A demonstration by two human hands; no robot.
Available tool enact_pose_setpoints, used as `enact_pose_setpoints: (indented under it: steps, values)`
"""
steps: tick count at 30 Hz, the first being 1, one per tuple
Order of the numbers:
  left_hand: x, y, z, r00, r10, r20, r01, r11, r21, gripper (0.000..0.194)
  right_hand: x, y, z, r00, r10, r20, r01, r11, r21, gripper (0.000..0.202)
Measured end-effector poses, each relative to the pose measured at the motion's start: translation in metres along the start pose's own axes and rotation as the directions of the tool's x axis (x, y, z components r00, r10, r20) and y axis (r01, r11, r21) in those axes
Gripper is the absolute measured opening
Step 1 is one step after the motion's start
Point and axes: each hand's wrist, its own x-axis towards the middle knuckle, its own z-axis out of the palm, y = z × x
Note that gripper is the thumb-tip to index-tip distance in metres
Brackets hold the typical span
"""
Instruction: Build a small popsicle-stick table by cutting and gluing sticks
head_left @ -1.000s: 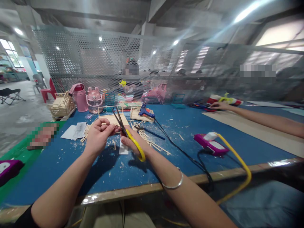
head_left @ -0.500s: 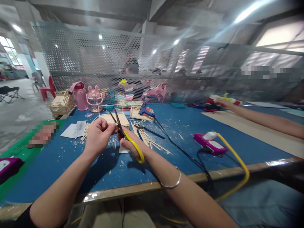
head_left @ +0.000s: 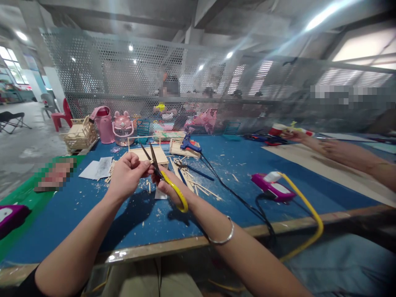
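Note:
My left hand (head_left: pixel 128 171) is closed in a pinch on a short wooden stick (head_left: pixel 151 161), whose end shows at the fingertips. My right hand (head_left: pixel 168 181) grips a pair of yellow-handled scissors (head_left: pixel 175 190). Their dark blades point up and away, parted, right beside the stick; whether they touch it I cannot tell. Behind the hands stands a small wooden stick frame (head_left: pixel 157 154). Loose wooden sticks (head_left: pixel 198 184) lie scattered to the right of my right hand, with pliers (head_left: pixel 198 170) among them.
A blue glue gun (head_left: pixel 189 143) rests on a small wooden piece, its cord crossing the table. A purple power strip (head_left: pixel 274 189) with a yellow cable sits to the right. Pink bottles (head_left: pixel 103 126) stand back left. A co-worker's arm (head_left: pixel 340 152) reaches in from the right.
My hands and the scissors have stayed almost in place, the blades still parted at the stick. At the right, the co-worker's arm has shifted slightly.

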Motion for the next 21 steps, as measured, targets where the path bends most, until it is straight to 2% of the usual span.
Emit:
enact_pose_setpoints:
  steps: [4,8,12,17,21]
  values:
    - [0.0002,0.0012,-0.0012,1.0,-0.01,0.008,0.009,1.0,0.025,0.041,0.0005,0.0016,0.0005,1.0,-0.008,0.01,0.008,1.0,-0.029,0.07]
    - [-0.0002,0.0005,-0.0021,1.0,-0.004,0.014,0.004,0.999,0.045,0.038,0.0003,0.0036,0.0022,0.999,-0.019,-0.046,0.012,0.99,-0.14,0.071]
    - [0.0003,-0.0006,-0.0029,0.999,-0.006,0.037,0.004,0.999,0.053,0.037,0.0004,0.0053,0.0059,0.996,0.002,-0.086,-0.014,0.989,-0.146,0.07]
    - [0.0016,-0.0033,-0.0058,0.999,0.007,0.034,-0.009,0.998,0.069,0.038,-0.0001,0.0083,0.0083,0.988,-0.011,-0.155,-0.017,0.985,-0.174,0.061]
    - [0.0013,-0.003,-0.0064,1.0,0.006,0.012,-0.007,0.998,0.065,0.037,-0.0012,0.009,0.008,0.983,0.018,-0.185,-0.064,0.968,-0.243,0.049]
